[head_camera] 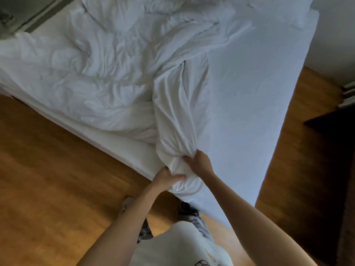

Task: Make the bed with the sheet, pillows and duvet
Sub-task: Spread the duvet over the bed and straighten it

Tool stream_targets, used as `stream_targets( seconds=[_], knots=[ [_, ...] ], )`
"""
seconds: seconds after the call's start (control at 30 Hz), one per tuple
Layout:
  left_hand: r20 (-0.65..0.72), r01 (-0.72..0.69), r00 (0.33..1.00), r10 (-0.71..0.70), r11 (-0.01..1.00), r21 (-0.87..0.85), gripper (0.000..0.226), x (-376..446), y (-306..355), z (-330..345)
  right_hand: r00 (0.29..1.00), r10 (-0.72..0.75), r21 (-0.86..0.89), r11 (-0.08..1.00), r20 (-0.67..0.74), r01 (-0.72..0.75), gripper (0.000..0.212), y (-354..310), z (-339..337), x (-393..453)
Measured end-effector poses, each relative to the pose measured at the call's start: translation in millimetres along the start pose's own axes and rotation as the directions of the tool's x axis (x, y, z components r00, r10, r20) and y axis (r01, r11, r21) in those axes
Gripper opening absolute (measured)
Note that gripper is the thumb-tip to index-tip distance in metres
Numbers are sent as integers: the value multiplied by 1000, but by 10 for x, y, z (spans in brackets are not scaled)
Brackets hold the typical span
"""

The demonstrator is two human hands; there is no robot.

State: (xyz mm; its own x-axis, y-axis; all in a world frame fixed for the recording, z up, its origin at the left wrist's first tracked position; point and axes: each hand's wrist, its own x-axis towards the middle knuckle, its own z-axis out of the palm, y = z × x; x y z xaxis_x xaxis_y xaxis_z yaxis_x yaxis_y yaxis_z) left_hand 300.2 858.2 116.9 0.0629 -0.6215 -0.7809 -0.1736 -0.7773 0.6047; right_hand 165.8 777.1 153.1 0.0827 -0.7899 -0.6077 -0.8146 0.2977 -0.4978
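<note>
Duvet (107, 73) is the thing both hands have hold of: it is white, very crumpled, and it lies in a heap on the bed (249, 89), covering the side of the bed that is on the person's left. One long bunched fold of it runs from the heap down to the near corner of the bed. At that corner the left hand (166, 179) grips the gathered end of the fold, with the thumb on top of the cloth and the fingers curled under it. The right hand (199, 163) grips the same end just beside the left one, its fingers pressed into the cloth from above.

Beside the duvet, on the person's right, the sheet (265, 54) lies smooth and flat over the mattress. A pillow (299, 10) lies at the far end of the bed, partly out of view. Around the bed there is a wooden floor (48, 179), and the person stands on it at the near corner.
</note>
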Motion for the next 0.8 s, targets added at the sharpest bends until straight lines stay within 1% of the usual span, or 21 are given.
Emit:
stream_targets(
  seconds=[0.03,0.07,0.13,0.17,0.2,0.23,0.27,0.3,0.33,0.37,0.4,0.43,0.47,0.5,0.53,0.6,0.67,0.7,0.73,0.77,0.8],
  knots=[
    [3,-4,1000,4,998,55,44,-20,62,165,1000,-5,10,1000,25,4,43,145,-103,18],
    [-35,-1,999,5,993,117,46,-56,120,435,998,-10,-5,1000,65,10,44,349,-265,21],
    [-119,-2,992,37,958,287,46,-106,155,692,994,-38,-62,997,104,45,44,547,-436,12],
    [-169,7,984,57,935,356,44,-173,187,861,989,-99,-131,985,108,113,46,680,-567,-17],
    [-217,11,972,88,908,419,41,-236,208,1016,973,-212,-242,943,95,229,54,801,-717,-56],
    [-248,6,961,125,884,467,38,-306,210,1127,925,-369,-360,854,88,375,68,910,-857,-85],
    [-271,-12,947,172,863,505,37,-378,198,1213,827,-550,-456,711,116,536,82,995,-993,-94],
    [-295,-32,928,226,840,541,39,-440,193,1272,689,-702,-516,529,181,674,92,1033,-1119,-100],
    [-316,-41,909,273,812,582,43,-501,205,1315,544,-791,-550,333,279,766,99,1023,-1222,-116],
    [-340,-37,886,316,778,627,45,-564,228,1353,423,-812,-561,145,403,815,104,977,-1307,-129],
    [-364,-21,861,355,740,672,46,-636,261,1397,326,-787,-556,-25,524,831,107,917,-1354,-141],
    [-387,0,835,390,704,710,46,-706,290,1456,259,-738,-546,-173,623,820,109,853,-1366,-166],
    [-404,14,813,420,680,733,44,-783,316,1535,216,-681,-533,-297,700,792,107,790,-1351,-207],
    [-413,13,796,443,669,743,42,-863,336,1627,199,-624,-519,-385,756,763,100,726,-1331,-259],
    [-417,4,784,459,669,743,41,-950,339,1732,208,-571,-505,-430,794,749,91,673,-1318,-304],
    [-434,-13,764,477,684,729,42,-1115,271,1980,254,-495,-500,-466,831,730,66,618,-1322,-404],
    [-472,2,739,481,699,715,48,-1292,149,2272,267,-459,-499,-516,847,696,39,712,-1339,-540],
    [-492,6,717,493,702,712,46,-1381,88,2428,264,-451,-493,-526,853,693,25,841,-1358,-618],
    [-508,4,700,502,709,706,41,-1468,28,2602,268,-446,-488,-510,854,708,16,1022,-1394,-703],
    [-518,1,693,502,717,697,34,-1550,-35,2790,275,-445,-487,-483,852,728,11,1239,-1442,-788],
    [-522,1,691,499,722,692,28,-1629,-93,2982,292,-449,-495,-447,845,745,12,1476,-1500,-872]
  ],
)
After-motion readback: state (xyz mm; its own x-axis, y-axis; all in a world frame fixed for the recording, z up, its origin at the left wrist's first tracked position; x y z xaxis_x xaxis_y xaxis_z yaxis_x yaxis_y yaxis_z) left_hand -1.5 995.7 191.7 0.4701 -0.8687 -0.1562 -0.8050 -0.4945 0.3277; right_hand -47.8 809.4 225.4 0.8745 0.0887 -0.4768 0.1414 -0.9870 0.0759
